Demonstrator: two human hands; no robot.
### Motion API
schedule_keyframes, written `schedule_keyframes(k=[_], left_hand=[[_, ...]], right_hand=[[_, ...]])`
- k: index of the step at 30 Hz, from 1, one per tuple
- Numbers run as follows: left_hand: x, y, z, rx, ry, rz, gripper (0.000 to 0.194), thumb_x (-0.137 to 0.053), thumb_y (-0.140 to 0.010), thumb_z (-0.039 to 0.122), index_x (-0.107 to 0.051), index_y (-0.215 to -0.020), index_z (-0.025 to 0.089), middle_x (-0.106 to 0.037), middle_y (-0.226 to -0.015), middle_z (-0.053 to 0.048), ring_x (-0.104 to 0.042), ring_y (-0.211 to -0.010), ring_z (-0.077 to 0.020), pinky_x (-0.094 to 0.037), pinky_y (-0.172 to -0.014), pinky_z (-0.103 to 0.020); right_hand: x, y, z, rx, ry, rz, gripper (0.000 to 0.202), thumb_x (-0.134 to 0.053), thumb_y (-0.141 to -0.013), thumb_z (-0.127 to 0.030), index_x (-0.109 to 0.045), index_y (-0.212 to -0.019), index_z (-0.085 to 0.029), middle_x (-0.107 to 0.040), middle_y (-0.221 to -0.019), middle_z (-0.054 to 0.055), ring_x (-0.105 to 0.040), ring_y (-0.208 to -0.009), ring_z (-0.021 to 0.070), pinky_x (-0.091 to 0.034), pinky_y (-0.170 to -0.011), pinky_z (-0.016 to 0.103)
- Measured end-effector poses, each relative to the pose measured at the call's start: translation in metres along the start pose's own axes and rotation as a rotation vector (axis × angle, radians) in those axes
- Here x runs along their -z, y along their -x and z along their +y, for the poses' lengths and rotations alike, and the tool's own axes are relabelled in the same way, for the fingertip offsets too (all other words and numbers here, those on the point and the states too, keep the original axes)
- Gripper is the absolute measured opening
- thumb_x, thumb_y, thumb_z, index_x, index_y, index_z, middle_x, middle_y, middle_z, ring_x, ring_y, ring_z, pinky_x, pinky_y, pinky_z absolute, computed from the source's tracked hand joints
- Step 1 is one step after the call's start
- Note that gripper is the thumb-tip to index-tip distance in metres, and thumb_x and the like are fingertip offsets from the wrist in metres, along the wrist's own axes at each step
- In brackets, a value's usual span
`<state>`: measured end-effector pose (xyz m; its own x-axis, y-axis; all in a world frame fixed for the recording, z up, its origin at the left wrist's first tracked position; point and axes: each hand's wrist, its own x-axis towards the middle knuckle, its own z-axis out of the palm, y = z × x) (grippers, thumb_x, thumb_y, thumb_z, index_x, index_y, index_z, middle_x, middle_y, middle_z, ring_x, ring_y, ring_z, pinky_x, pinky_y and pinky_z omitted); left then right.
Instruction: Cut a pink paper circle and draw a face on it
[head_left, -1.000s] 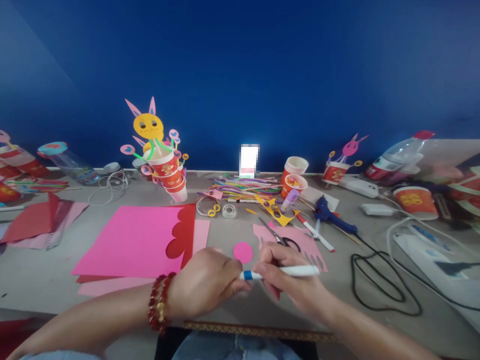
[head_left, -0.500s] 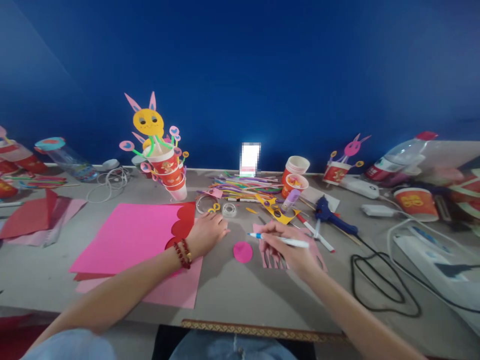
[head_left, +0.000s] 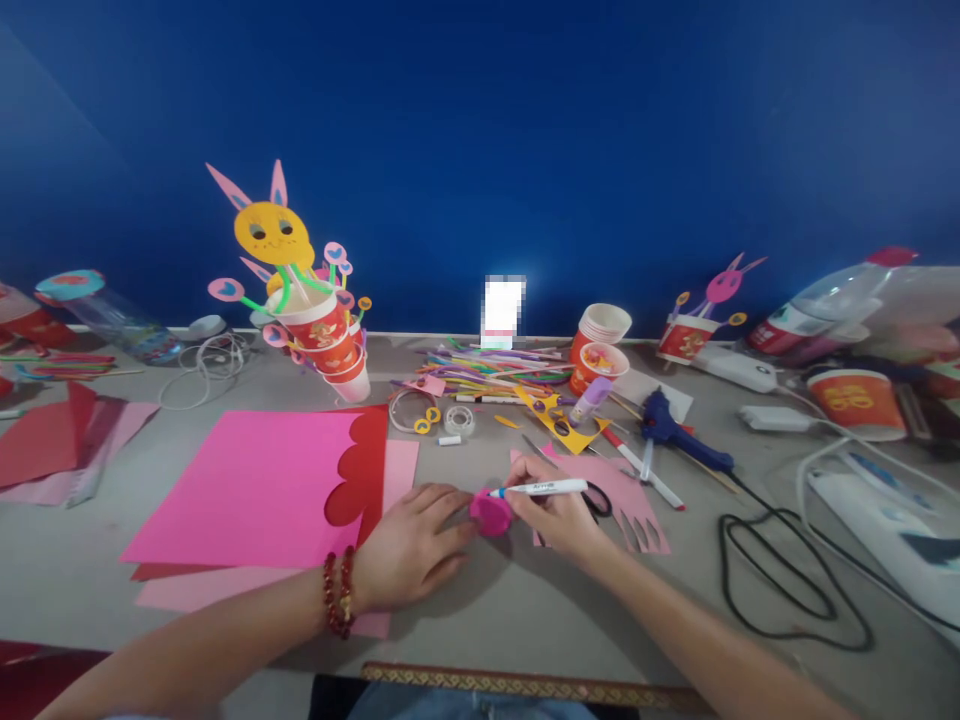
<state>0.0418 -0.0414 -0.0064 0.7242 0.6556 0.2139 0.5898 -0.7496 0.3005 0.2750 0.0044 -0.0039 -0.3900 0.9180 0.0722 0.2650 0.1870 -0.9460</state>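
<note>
A small round magenta paper disc lies on the grey table between my hands. My left hand rests palm down with fingers stretched out, its fingertips at the disc's left edge. In my right hand is a white marker, pinched like a pen, its blue tip at the disc's upper edge; whether it touches cannot be told. A white marker cap lies beyond my left fingers. Black-handled scissors and cut pink paper are beside and partly behind my right hand.
Magenta sheets lie left, over red and pink paper. Behind are pipe cleaners, clear tape, stacked paper cups and a decorated cup tower. A blue glue gun with a looping black cord lies right.
My left hand has come back toward me and to the disc, uncovering the marker cap. My right hand has brought the marker down to the disc. The view has shifted slightly.
</note>
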Motion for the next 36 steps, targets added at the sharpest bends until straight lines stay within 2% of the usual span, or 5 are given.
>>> schedule_keyframes(k=[3,8,16,23,36], left_hand=[[-0.005,-0.001,-0.001,0.002,0.013,-0.014,0.036,-0.057,-0.09,0.031,-0.056,-0.123,0.019,-0.051,-0.135,-0.012,-0.046,-0.123,-0.0282,-0.041,-0.103,-0.046],[-0.007,-0.005,-0.004,-0.005,0.02,-0.029,0.025,-0.056,-0.091,0.028,-0.06,-0.114,0.019,-0.056,-0.129,-0.01,-0.048,-0.122,-0.026,-0.04,-0.105,-0.042],[-0.007,-0.006,-0.004,0.023,0.029,-0.042,0.024,-0.056,-0.092,0.026,-0.06,-0.114,0.021,-0.056,-0.128,-0.009,-0.048,-0.121,-0.025,-0.04,-0.105,-0.042],[-0.007,-0.007,-0.006,0.022,0.007,-0.064,0.025,-0.06,-0.09,0.026,-0.06,-0.114,0.02,-0.057,-0.126,-0.009,-0.048,-0.121,-0.0252,-0.041,-0.105,-0.042],[-0.006,-0.006,-0.005,0.026,0.0,-0.054,0.025,-0.059,-0.09,0.028,-0.061,-0.114,0.021,-0.055,-0.13,-0.009,-0.048,-0.121,-0.0255,-0.041,-0.104,-0.043]], right_hand=[[-0.007,-0.004,0.002,0.036,0.067,0.014,0.01,-0.056,-0.079,-0.016,-0.053,-0.071,-0.02,-0.052,-0.06,-0.004,-0.047,-0.054,0.0119,-0.037,-0.051,0.024],[-0.013,-0.003,0.011,0.056,0.106,0.027,0.008,-0.055,-0.079,-0.018,-0.053,-0.072,-0.02,-0.054,-0.063,-0.003,-0.048,-0.056,0.0129,-0.037,-0.053,0.024],[-0.016,-0.001,0.021,0.041,0.15,0.007,0.012,-0.053,-0.08,-0.015,-0.05,-0.069,-0.021,-0.052,-0.059,-0.003,-0.045,-0.053,0.0119,-0.034,-0.052,0.024],[-0.015,-0.002,0.02,0.046,0.179,-0.022,0.011,-0.052,-0.081,-0.016,-0.051,-0.072,-0.022,-0.056,-0.061,-0.003,-0.048,-0.053,0.0128,-0.036,-0.053,0.024],[-0.014,-0.002,0.019,0.059,0.177,-0.037,0.011,-0.052,-0.083,-0.017,-0.051,-0.073,-0.022,-0.054,-0.06,-0.003,-0.046,-0.051,0.0119,-0.034,-0.051,0.024]])
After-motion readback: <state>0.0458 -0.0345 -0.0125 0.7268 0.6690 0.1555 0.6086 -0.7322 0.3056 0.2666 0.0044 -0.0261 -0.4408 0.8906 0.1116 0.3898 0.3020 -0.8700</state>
